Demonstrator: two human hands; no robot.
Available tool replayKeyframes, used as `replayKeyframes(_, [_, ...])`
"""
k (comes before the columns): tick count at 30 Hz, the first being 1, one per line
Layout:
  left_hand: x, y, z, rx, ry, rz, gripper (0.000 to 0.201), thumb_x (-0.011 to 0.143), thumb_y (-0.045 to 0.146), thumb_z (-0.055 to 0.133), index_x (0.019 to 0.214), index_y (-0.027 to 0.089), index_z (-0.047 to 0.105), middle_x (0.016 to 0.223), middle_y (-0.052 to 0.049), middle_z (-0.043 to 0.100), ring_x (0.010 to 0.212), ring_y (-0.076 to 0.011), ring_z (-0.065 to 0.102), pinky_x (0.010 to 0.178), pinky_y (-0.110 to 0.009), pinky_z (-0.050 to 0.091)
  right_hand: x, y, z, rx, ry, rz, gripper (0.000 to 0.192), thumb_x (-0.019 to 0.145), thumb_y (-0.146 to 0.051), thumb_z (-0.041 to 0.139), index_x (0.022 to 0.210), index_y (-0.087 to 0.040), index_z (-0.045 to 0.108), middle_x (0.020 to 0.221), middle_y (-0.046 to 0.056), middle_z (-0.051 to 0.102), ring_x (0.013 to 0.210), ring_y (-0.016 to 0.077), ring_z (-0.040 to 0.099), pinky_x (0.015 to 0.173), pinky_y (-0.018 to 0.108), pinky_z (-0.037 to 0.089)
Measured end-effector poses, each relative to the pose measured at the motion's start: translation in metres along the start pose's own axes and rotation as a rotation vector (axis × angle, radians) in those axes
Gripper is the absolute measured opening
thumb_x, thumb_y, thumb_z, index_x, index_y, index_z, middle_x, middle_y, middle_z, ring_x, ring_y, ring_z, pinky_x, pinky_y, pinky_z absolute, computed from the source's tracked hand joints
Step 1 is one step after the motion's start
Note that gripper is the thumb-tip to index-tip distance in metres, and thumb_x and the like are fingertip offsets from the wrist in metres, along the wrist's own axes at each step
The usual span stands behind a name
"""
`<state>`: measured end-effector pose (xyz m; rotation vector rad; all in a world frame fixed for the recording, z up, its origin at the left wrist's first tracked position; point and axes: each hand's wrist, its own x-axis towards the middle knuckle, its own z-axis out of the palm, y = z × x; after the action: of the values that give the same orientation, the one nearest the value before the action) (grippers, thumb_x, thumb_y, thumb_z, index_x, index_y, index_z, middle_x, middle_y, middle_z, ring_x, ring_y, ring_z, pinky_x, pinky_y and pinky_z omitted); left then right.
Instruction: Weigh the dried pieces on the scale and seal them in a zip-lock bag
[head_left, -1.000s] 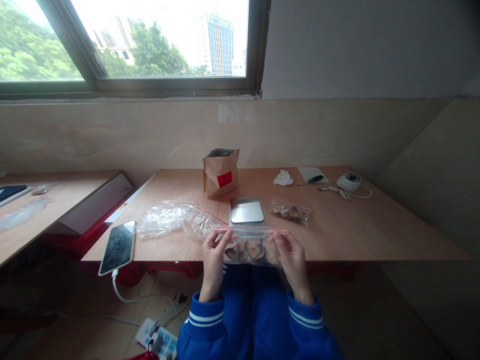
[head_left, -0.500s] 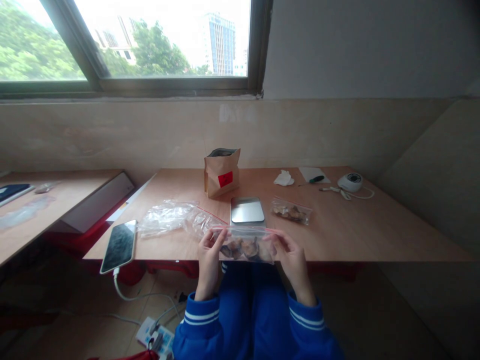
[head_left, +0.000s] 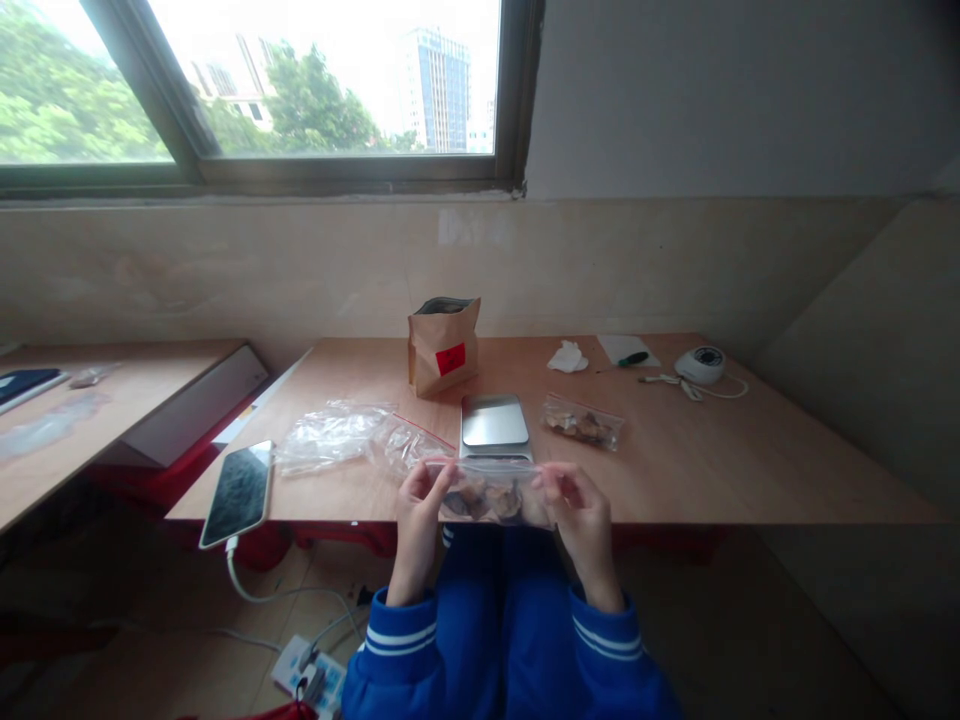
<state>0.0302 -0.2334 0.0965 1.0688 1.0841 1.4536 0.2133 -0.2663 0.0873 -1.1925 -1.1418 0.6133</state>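
Between my two hands, at the table's front edge, hangs a clear zip bag [head_left: 499,498] with brown dried pieces inside, perhaps mushrooms. My left hand [head_left: 420,505] pinches its top left corner. At the top right corner, my right hand [head_left: 581,510] has its fingers closed on the bag's edge. Just beyond the bag sits a small scale [head_left: 495,420] with a silver plate, its front partly hidden by the bag. A second filled zip bag [head_left: 583,424] lies right of the scale. Empty plastic bags [head_left: 337,435] are heaped to the left.
A brown paper pouch [head_left: 444,350] with a red label stands open behind the scale. A phone [head_left: 238,490] on a cable overhangs the front left edge. Crumpled tissue [head_left: 568,356], a green-handled screwdriver [head_left: 634,359] and a white dome camera [head_left: 701,366] lie toward the back right.
Along the bag's top edge, my right hand has shifted slightly and its fingers are more curled. The bag's top sits a little lower, showing more of the scale's front. My left hand stays put.
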Motion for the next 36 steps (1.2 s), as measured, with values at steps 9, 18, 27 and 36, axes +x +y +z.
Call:
replayKeyframes(9, [-0.001,0.002,-0.001,-0.024,0.005,0.006,0.023,0.077,0.038,0.07,0.079,0.016,0.064,0.074,0.0,0.068,0.073,-0.0141,0.063,0.073,-0.025,0.05,-0.001,0.0,-0.001,0.051,0.054,0.107,0.032,0.081,-0.046,0.066,0.096,-0.018,0.073,0.072,0.005,0.072,0.056,0.0159,0.061,0.045,0.024,0.046])
replayKeyframes(18, [-0.002,0.001,-0.002,0.06,0.02,0.049,0.024,0.077,0.039,0.07,0.077,0.016,0.063,0.071,-0.001,0.068,0.071,-0.015,0.064,0.07,-0.025,0.05,-0.003,-0.001,-0.003,0.014,0.064,0.041,0.023,0.082,-0.041,0.067,0.086,-0.018,0.07,0.069,0.003,0.07,0.058,0.0149,0.062,0.051,0.024,0.048])
replayKeyframes(27, [-0.005,0.002,0.002,0.057,0.095,0.103,0.024,0.077,0.039,0.07,0.077,0.016,0.062,0.069,0.0,0.064,0.067,-0.0129,0.06,0.065,-0.023,0.048,-0.005,-0.003,0.007,0.161,0.083,0.145,0.026,0.081,-0.043,0.068,0.086,-0.018,0.066,0.065,-0.001,0.063,0.045,0.008,0.046,0.04,0.019,0.036])
replayKeyframes(36, [-0.005,-0.009,0.007,-0.117,-0.026,0.004,0.028,0.077,0.039,0.071,0.094,0.017,0.066,0.088,-0.002,0.07,0.084,-0.0152,0.064,0.079,-0.026,0.05,-0.002,0.001,0.011,0.318,-0.031,0.235,0.032,0.086,-0.046,0.063,0.106,-0.021,0.061,0.081,0.001,0.064,0.075,0.0125,0.061,0.068,0.022,0.049])
